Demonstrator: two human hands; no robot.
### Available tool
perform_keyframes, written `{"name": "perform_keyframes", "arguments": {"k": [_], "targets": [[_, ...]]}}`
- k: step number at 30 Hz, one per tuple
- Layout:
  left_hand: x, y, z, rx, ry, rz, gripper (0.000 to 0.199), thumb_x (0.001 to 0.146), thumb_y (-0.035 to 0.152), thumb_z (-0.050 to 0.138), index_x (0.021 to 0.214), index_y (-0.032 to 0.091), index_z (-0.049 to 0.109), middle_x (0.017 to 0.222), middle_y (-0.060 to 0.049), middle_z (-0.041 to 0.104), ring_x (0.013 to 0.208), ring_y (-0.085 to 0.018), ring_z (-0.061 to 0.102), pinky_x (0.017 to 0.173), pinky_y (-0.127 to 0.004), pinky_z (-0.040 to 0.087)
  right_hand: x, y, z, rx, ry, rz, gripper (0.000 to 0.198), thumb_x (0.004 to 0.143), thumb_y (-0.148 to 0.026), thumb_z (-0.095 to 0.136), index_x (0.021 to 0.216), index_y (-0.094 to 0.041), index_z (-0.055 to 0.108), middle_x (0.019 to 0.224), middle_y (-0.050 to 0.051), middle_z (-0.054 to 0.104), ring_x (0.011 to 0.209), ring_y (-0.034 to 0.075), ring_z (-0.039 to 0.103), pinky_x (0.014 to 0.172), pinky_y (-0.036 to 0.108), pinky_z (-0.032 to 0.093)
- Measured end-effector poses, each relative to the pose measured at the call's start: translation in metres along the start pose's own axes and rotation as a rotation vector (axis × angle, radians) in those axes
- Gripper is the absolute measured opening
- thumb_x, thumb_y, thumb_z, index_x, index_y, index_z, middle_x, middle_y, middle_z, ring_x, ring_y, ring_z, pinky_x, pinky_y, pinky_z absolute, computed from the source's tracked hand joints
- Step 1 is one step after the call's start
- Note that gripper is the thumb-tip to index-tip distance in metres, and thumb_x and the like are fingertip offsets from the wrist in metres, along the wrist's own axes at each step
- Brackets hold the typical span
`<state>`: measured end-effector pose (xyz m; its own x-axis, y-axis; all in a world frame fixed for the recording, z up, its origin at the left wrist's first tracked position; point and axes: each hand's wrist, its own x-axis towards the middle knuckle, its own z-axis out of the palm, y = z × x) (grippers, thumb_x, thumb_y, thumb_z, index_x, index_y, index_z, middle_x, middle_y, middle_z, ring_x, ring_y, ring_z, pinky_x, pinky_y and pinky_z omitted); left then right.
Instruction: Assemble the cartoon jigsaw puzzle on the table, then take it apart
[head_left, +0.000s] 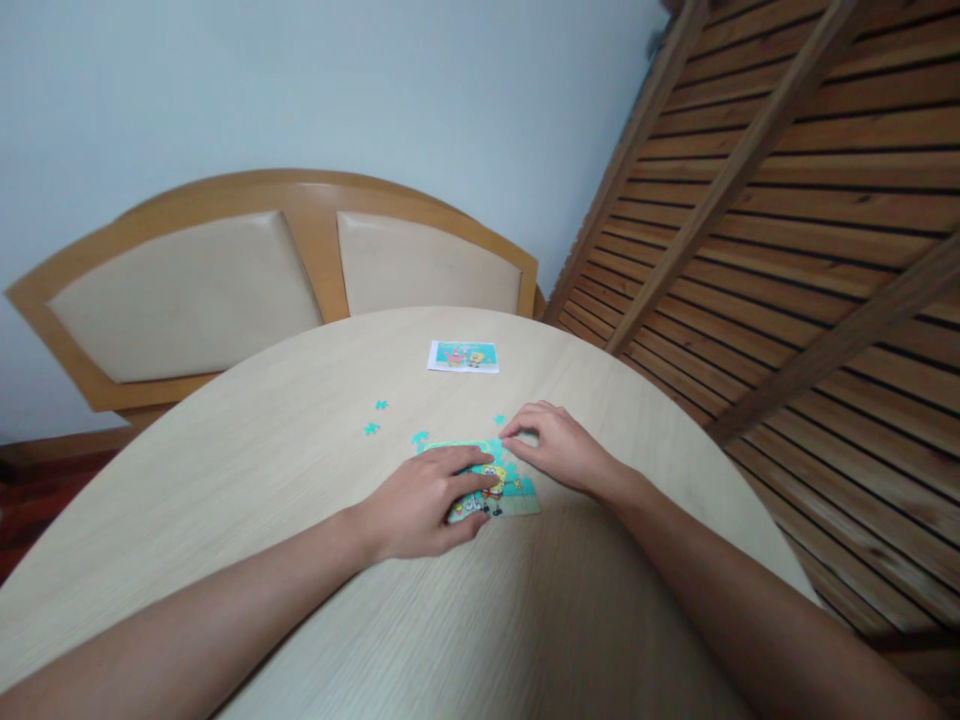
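Your left hand (420,503) lies, fingers apart, over the left part of the puzzle (517,496), which rests on the table (315,620) before you. Your right hand (555,443) has thumb and forefinger close together at the puzzle's top right edge, though I cannot tell whether they pinch a piece

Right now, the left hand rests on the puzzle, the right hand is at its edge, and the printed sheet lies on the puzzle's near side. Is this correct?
Not quite: the head view shows the printed sheet on the far side of the puzzle, not the near. The left hand rests on the puzzle; the right hand is at its edge.
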<state>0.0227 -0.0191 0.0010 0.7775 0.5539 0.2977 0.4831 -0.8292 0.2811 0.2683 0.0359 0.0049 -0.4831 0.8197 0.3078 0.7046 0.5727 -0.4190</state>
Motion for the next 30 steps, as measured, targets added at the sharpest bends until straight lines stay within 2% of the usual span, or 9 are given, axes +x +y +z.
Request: {"name": "perform_keyframes", "arguments": {"k": [4, 8, 15, 26, 30], "targets": [[0.000, 0.000, 0.000, 0.006, -0.001, -0.002, 0.038, 0.091, 0.032, 0.060, 0.127, 0.021, 0.064, 0.137, -0.011, 0.060, 0.127, -0.027, 0.058, 0.109, -0.043, 0.048, 0.001, 0.012, -0.009, 0.002, 0.100, 0.151, 0.013, 0.088, -0.018, 0.064, 0.092, -0.019, 0.076, 0.093, 0.005, 0.076, 0.086, 0.019, 0.068, 0.080, 0.029, 0.049], [0.001, 0.001, 0.000, 0.015, -0.007, -0.009, 0.038, 0.091, 0.032, 0.059, 0.127, 0.021, 0.063, 0.136, -0.010, 0.061, 0.126, -0.027, 0.059, 0.107, -0.044, 0.049, 0.000, 0.018, -0.015, -0.060, 0.079, 0.279, 0.012, 0.086, -0.023, 0.065, 0.088, -0.019, 0.077, 0.089, 0.005, 0.077, 0.081, 0.020, 0.068, 0.072, 0.028, 0.049], [0.002, 0.003, -0.001, 0.028, -0.006, -0.020, 0.037, 0.091, 0.031, 0.057, 0.126, 0.021, 0.064, 0.134, -0.011, 0.062, 0.122, -0.028, 0.061, 0.105, -0.045, 0.050, -0.004, 0.011, -0.015, -0.127, -0.012, 0.334, 0.020, 0.082, -0.036, 0.073, 0.093, -0.021, 0.078, 0.093, 0.006, 0.076, 0.084, 0.021, 0.067, 0.071, 0.029, 0.047], [0.002, 0.002, 0.000, 0.025, -0.003, -0.015, 0.036, 0.092, 0.032, 0.057, 0.125, 0.022, 0.064, 0.134, -0.010, 0.062, 0.123, -0.027, 0.060, 0.106, -0.044, 0.050, -0.003, 0.016, -0.010, -0.029, -0.067, 0.429, 0.022, 0.079, -0.030, 0.072, 0.097, -0.018, 0.076, 0.109, 0.009, 0.073, 0.097, 0.023, 0.068, 0.082, 0.029, 0.050], [0.001, 0.002, 0.000, 0.021, 0.002, -0.013, 0.035, 0.091, 0.032, 0.058, 0.124, 0.021, 0.065, 0.134, -0.010, 0.062, 0.123, -0.027, 0.060, 0.106, -0.045, 0.049, -0.005, 0.012, -0.010, -0.052, -0.076, 0.394, 0.022, 0.077, -0.029, 0.072, 0.095, -0.018, 0.075, 0.106, 0.008, 0.073, 0.096, 0.023, 0.067, 0.082, 0.029, 0.050]]}}
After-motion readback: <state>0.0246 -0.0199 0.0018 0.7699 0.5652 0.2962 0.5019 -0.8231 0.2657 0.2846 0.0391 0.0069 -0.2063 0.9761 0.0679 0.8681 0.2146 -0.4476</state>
